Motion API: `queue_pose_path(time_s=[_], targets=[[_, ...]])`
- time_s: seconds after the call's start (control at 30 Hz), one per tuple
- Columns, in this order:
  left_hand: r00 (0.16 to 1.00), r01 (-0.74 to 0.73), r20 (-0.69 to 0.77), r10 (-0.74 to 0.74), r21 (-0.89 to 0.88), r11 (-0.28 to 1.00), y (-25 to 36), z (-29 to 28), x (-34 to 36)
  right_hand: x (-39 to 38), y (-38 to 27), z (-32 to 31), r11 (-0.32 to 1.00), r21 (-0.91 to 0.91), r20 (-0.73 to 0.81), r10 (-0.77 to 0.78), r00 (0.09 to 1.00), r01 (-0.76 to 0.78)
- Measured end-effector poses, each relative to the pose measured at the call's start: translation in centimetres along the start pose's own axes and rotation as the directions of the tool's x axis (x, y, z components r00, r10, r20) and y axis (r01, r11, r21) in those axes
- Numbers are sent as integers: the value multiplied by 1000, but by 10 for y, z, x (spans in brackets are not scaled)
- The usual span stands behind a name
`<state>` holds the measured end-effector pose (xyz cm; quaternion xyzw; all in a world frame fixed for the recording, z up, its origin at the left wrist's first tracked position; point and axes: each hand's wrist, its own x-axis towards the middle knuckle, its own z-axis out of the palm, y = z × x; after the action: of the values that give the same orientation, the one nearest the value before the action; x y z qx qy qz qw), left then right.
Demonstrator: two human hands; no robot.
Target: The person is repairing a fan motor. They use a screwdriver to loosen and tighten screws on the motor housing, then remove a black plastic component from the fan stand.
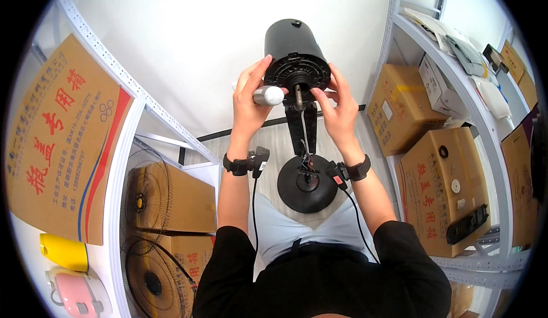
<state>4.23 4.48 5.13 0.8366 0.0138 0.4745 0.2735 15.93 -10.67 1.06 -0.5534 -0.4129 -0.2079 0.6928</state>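
Observation:
In front of me a black fan motor housing (294, 41) sits atop a black stand (301, 132) with a round base (307, 189) on the floor. Its slotted face is toward me, and a metal shaft (298, 96) sticks out of the middle. My left hand (250, 90) is closed on the housing's left side and also holds a silver cylinder with a pale round end (269, 95); what tool it belongs to I cannot tell. My right hand (338, 104) grips the right side, thumb beside the shaft. Thin wires (308, 141) run down the stand.
Two wire fan grilles (149, 187) lean against cardboard boxes (194, 195) at left. On the right shelf rack, a carton (442, 181) bears a black ring (443, 151), a white disc (455, 186) and a black plastic part (467, 224). A white wall (200, 44) stands ahead.

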Motion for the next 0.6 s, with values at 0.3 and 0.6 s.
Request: queue_pose_path(time_s=[0.3, 0.6], targets=[[972, -234, -28, 233, -175, 956, -9, -2, 19, 7, -10, 3, 999, -20, 26, 35, 999, -34], [982, -182, 49, 180, 37, 983, 18, -10, 23, 5, -20, -10, 993, -103, -82, -70, 994, 61]])
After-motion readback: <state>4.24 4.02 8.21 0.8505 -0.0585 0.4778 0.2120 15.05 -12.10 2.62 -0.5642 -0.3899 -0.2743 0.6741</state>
